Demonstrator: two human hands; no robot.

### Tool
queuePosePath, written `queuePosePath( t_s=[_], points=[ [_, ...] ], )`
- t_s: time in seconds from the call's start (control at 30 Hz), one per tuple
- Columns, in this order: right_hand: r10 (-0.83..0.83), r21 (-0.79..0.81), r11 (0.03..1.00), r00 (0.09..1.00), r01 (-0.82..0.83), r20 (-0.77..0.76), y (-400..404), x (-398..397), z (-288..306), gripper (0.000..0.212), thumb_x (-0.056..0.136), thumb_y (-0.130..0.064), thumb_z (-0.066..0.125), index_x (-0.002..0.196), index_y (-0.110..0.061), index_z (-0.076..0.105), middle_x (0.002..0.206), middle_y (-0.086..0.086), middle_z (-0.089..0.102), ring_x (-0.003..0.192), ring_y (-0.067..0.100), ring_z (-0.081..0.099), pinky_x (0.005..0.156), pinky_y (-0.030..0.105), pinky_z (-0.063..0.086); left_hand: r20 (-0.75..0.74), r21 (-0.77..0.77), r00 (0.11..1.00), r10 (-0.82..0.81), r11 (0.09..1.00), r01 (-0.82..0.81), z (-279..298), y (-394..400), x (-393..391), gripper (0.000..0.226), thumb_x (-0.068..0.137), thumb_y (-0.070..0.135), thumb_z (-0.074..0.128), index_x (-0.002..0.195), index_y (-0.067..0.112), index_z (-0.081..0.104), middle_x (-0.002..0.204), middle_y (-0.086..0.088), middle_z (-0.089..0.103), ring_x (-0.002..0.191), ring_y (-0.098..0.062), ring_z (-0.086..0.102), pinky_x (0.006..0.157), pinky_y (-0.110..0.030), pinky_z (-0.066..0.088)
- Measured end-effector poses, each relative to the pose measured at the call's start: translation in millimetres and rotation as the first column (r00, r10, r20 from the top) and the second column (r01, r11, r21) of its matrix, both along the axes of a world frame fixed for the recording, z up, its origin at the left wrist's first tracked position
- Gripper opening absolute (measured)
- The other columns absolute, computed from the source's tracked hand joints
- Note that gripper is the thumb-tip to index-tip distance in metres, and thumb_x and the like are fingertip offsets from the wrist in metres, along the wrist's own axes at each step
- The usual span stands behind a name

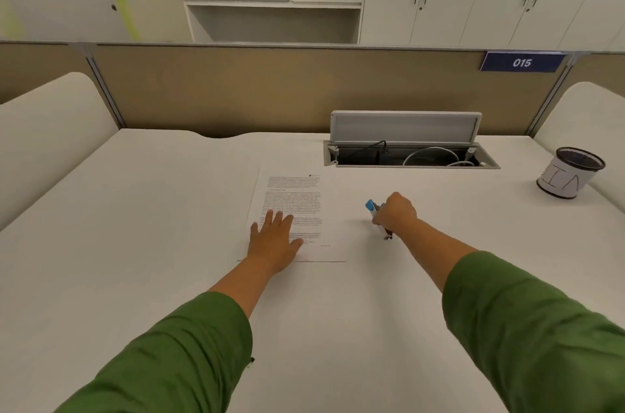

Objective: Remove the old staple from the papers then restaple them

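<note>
- The papers (pixel 297 209) lie flat on the bench (pixel 169 209).
- The left hand (pixel 274 240) presses spread-fingered on their near corner.
- Just right of the papers, the right hand (pixel 394 213) is closed around a blue-tipped tool (pixel 372 208).
- Risk: loosening that press could let sheets slide and tear at the staple.

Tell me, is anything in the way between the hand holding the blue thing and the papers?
Nothing visible is. The right hand, closed around a blue-tipped tool, sits just right of the papers, with only bare desk between them. The left hand lies flat on the papers' lower left part.
</note>
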State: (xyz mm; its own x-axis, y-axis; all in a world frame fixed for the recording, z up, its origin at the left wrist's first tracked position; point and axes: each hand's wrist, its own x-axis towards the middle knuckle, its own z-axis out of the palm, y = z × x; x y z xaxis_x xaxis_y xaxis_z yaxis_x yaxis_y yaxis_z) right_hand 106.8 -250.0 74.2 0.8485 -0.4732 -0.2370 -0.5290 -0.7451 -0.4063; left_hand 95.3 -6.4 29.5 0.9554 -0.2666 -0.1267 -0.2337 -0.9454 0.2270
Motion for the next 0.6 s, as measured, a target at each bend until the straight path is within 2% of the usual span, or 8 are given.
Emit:
queuePosePath(
  t_s=[0.07,0.2,0.3,0.6],
  points=[
    [-0.027,0.021,0.999,0.998,0.026,0.055,0,13,-7,0.038,0.083,-0.018,0.065,0.113,-0.003,0.046,0.094,0.012,0.056,0.07,0.019,0.054,0.053,0.024,0.04,-0.003,0.019,1.0,0.001,1.0,-0.001,-2,2,6,0.064,0.097,0.046,0.031,0.151,0.019,0.008,0.161,-0.004,0.003,0.148,-0.022,-0.005,0.118,-0.048,0.0],
    [-0.04,0.036,0.999,0.991,0.036,0.125,1,32,-19,0.035,0.086,-0.014,0.061,0.115,-0.004,0.044,0.107,0.016,0.06,0.093,0.027,0.06,0.071,0.032,0.047,0.002,0.053,1.0,-0.011,0.999,0.011,-6,3,14,0.062,0.098,0.044,0.03,0.151,0.018,0.008,0.161,-0.004,0.004,0.148,-0.022,-0.003,0.118,-0.048,0.002],
    [-0.043,0.016,0.999,0.989,0.041,0.138,3,41,-27,0.033,0.087,-0.012,0.059,0.114,-0.004,0.043,0.107,0.016,0.06,0.091,0.026,0.058,0.069,0.031,0.043,0.007,0.052,1.0,-0.022,0.998,0.022,-7,3,18,0.062,0.098,0.043,0.03,0.151,0.017,0.009,0.16,-0.004,0.004,0.148,-0.022,-0.003,0.119,-0.048,0.001],
    [-0.036,-0.03,0.999,0.99,0.04,0.137,8,49,-38,0.038,0.086,-0.017,0.061,0.118,-0.006,0.042,0.114,0.015,0.055,0.103,0.027,0.056,0.08,0.034,0.047,0.003,0.035,1.0,-0.024,0.999,0.024,-11,4,27,0.06,0.099,0.041,0.029,0.151,0.017,0.009,0.16,-0.004,0.005,0.148,-0.021,-0.002,0.119,-0.045,0.002]
  ],
)
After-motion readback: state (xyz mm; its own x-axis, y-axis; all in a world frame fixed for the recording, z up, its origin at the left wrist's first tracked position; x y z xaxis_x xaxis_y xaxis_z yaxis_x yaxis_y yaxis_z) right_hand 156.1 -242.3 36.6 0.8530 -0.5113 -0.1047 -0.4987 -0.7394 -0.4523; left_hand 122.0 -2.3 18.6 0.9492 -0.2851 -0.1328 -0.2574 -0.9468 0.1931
